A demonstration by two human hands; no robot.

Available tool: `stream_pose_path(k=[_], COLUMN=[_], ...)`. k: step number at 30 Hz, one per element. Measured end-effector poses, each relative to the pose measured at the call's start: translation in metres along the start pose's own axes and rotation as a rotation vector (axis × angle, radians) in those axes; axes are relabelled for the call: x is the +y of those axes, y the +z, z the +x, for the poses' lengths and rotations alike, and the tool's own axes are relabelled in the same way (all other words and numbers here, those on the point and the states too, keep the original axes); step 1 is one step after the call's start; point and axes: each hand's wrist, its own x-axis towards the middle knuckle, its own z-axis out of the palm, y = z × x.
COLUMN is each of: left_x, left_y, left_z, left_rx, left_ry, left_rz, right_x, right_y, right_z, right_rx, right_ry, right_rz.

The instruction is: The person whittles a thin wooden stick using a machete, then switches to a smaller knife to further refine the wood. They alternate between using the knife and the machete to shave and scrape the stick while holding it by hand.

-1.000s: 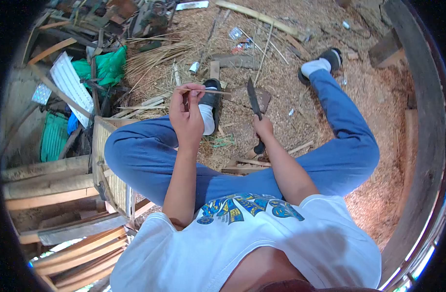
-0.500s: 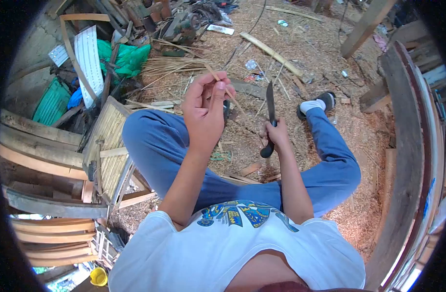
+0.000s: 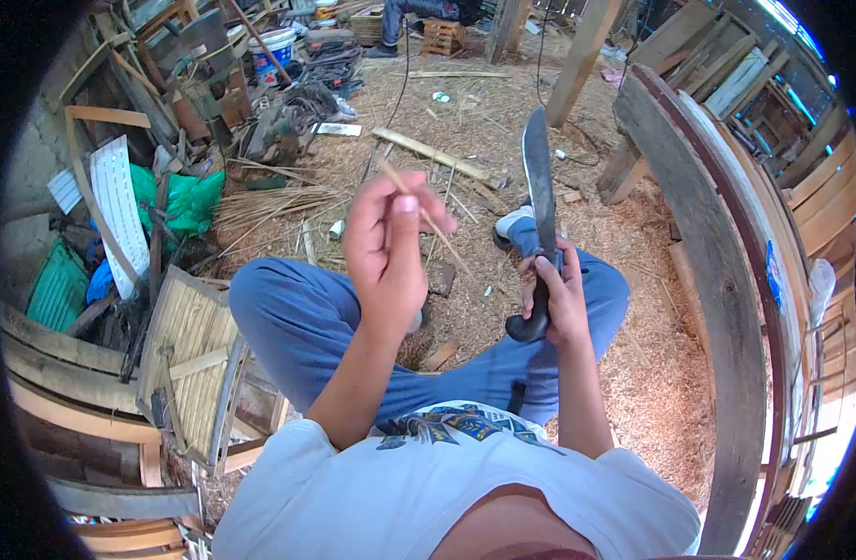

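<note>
My left hand [image 3: 388, 245] is raised in front of my left knee, its thumb and fingers closed on a thin wooden strip [image 3: 435, 227]. The strip slants from upper left down to the right. My right hand [image 3: 561, 291] grips the black handle of a large knife [image 3: 537, 173], whose dark, broad blade points upward. The knife is apart from the strip, to its right. Behind my left hand, a bundle of thin strips [image 3: 277, 207] lies on the ground.
A wooden plank [image 3: 432, 155] lies on the shavings-covered ground ahead. To the left are a slatted panel [image 3: 193, 359] and green plastic [image 3: 190, 201]. A long beam [image 3: 717, 280] runs along the right. Part of another person [image 3: 391, 28] shows at the top.
The view has tilted up and turned right. My right hand has raised the knife, which now appears larger and more upright. My right foot has drawn inward. My left hand still holds the strip.
</note>
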Motion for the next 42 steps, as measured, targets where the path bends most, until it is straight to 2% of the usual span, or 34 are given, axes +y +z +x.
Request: stream_pose_path(k=[3, 6, 10, 13, 17, 21, 24, 25, 26, 29, 32, 35, 38, 42], left_x=[0.024, 0.052, 0.062, 0.067, 0.069, 0.061, 0.053, 0.046, 0.036, 0.02, -0.012, -0.033, -0.057, -0.076], left_y=[0.007, 0.018, 0.02, 0.017, 0.007, -0.006, -0.008, -0.013, -0.021, -0.024, -0.026, -0.007, 0.011, 0.055], left_z=[0.004, 0.02, 0.032, 0.046, 0.067, 0.085, 0.098, 0.104, 0.11, 0.114, 0.12, 0.121, 0.131, 0.142], left_rx=[-0.007, -0.094, -0.038, -0.006, -0.086, -0.094, -0.018, -0.004, -0.089, 0.022, 0.006, -0.015, -0.095, -0.068], left_ry=[0.223, 0.324, 0.233, 0.25, 0.275, 0.215, 0.194, 0.197, 0.126, 0.047, -0.034, -0.176, -0.288, -0.377], left_rz=[-0.115, -0.275, -0.442, -0.581, -0.747, -0.911, -0.976, -0.989, -1.078, -1.09, -1.119, -1.123, -1.193, -1.241], right_x=[0.001, 0.01, -0.004, -0.017, -0.038, -0.058, -0.068, -0.074, -0.082, -0.092, -0.091, -0.087, -0.101, -0.138], right_y=[-0.002, 0.001, 0.015, 0.019, 0.031, 0.028, 0.017, 0.014, 0.011, -0.003, -0.008, -0.015, -0.029, -0.044], right_z=[-0.009, -0.018, -0.036, -0.054, -0.085, -0.091, -0.08, -0.077, -0.075, -0.077, -0.087, -0.094, -0.1, -0.103], right_rx=[-0.024, 0.031, 0.093, 0.184, 0.313, 0.414, 0.516, 0.518, 0.519, 0.535, 0.586, 0.639, 0.684, 0.768], right_ry=[0.035, 0.028, 0.004, -0.061, -0.138, -0.187, -0.255, -0.25, -0.241, -0.229, -0.221, -0.234, -0.262, -0.352], right_rz=[-0.053, -0.176, -0.245, -0.291, -0.322, -0.342, -0.437, -0.423, -0.409, -0.383, -0.27, -0.087, -0.014, 0.01])
